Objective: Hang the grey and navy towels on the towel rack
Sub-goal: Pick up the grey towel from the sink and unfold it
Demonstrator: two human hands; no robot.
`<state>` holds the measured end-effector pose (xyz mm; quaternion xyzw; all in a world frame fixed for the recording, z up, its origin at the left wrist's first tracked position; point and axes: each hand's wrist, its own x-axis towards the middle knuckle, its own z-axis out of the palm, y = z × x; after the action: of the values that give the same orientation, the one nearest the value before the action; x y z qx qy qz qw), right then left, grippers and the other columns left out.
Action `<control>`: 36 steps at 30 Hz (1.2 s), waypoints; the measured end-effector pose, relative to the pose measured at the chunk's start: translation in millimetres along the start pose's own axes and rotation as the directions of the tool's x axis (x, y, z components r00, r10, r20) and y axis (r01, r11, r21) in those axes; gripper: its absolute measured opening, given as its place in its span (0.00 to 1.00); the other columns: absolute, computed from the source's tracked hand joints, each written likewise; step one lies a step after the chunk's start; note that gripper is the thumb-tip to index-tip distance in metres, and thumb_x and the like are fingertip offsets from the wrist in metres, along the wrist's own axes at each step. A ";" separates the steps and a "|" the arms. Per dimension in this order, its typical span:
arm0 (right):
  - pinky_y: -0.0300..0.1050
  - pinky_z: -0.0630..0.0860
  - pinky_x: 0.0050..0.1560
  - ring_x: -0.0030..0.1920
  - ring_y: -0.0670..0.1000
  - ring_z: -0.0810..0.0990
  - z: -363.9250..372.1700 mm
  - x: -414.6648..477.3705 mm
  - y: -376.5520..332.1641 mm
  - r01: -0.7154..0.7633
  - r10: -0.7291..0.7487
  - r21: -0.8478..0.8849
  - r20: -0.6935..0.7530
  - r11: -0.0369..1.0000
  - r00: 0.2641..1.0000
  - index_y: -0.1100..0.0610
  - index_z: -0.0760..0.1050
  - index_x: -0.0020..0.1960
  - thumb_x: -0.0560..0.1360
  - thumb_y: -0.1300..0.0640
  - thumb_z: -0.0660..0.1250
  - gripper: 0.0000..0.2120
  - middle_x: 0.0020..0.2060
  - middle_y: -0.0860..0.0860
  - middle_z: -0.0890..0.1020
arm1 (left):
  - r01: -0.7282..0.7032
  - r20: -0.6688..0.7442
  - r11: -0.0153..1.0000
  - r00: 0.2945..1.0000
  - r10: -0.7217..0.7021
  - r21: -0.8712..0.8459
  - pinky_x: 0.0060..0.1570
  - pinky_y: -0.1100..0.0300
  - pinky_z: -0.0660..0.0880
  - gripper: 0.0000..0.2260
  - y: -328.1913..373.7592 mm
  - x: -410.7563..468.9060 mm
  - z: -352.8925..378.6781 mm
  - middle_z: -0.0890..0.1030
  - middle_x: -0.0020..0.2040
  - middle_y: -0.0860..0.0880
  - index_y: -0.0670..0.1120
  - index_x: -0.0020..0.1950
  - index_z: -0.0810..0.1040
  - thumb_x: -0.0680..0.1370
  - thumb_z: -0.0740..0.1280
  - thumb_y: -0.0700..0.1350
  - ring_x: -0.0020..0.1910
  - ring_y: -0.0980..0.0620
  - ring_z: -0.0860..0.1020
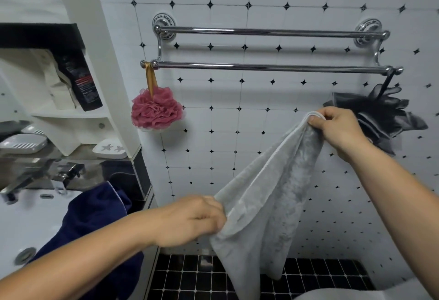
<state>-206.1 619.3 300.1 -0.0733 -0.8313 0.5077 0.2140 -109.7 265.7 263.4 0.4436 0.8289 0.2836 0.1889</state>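
A grey towel (268, 199) hangs stretched between my two hands in front of the tiled wall. My right hand (337, 128) pinches its upper corner, below the right part of the chrome double-bar towel rack (268, 66). My left hand (192, 219) grips the towel's lower left edge, well below the rack. Both rack bars are bare along their length. The navy towel (95, 223) lies draped over the edge of the white sink at the left, partly behind my left forearm.
A pink bath pouf (155, 109) hangs from the rack's left end and a black mesh pouf (380, 116) from its right end. A white sink (28, 219) with a chrome tap, soap dishes and shelves stands at the left. Black floor tiles lie below.
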 end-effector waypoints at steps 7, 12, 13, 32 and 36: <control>0.44 0.72 0.38 0.36 0.50 0.76 -1.5 0.6 3.0 -0.002 0.002 -0.062 -0.006 0.998 1.000 0.53 0.79 0.36 0.75 0.58 0.71 0.08 0.35 0.50 0.80 | -0.063 0.013 0.833 0.998 0.067 0.550 0.43 0.58 0.72 0.06 6.8 -3.9 -20.0 0.79 0.39 0.54 0.47 0.40 0.80 0.72 0.71 0.49 0.47 0.55 0.73; 0.45 0.73 0.39 0.36 0.50 0.77 6.8 0.1 -2.7 0.016 -0.017 -0.116 -0.004 0.993 1.000 0.53 0.80 0.36 0.74 0.58 0.71 0.07 0.35 0.50 0.82 | -0.321 0.209 0.711 0.947 0.244 0.626 0.38 0.54 0.73 0.11 33.6 -3.7 -8.5 0.80 0.36 0.50 0.47 0.35 0.76 0.72 0.70 0.52 0.43 0.49 0.71; 0.46 0.74 0.41 0.37 0.51 0.78 8.3 0.1 -4.5 0.021 -0.021 -0.125 -0.002 0.992 1.000 0.53 0.80 0.37 0.74 0.57 0.71 0.07 0.36 0.51 0.82 | -0.319 0.230 0.738 0.947 0.223 0.595 0.38 0.52 0.72 0.13 36.9 -3.7 -5.8 0.79 0.36 0.49 0.46 0.35 0.75 0.75 0.67 0.53 0.43 0.48 0.71; 0.57 0.77 0.51 0.46 0.57 0.80 -7.8 1.1 6.4 -0.044 0.036 -0.116 -0.071 0.992 0.997 0.54 0.81 0.40 0.74 0.54 0.71 0.06 0.42 0.54 0.84 | -0.062 -0.009 0.527 0.991 0.130 0.848 0.28 0.60 0.69 0.04 5.8 -16.1 -63.7 0.80 0.43 0.54 0.52 0.45 0.79 0.75 0.66 0.50 0.34 0.48 0.79; 0.49 0.74 0.42 0.39 0.53 0.78 0.3 -3.9 1.7 0.033 -0.031 -0.109 0.016 0.993 0.999 0.54 0.81 0.38 0.74 0.56 0.72 0.06 0.37 0.53 0.83 | 0.211 -0.150 0.464 0.975 -0.166 0.861 0.35 0.59 0.66 0.12 -41.1 -7.7 -83.2 0.78 0.51 0.55 0.55 0.58 0.77 0.79 0.59 0.54 0.46 0.49 0.80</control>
<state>-202.9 618.5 297.4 -0.0679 -0.8605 0.4583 0.2119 -178.4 215.7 301.6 0.3772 0.9055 -0.1879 -0.0501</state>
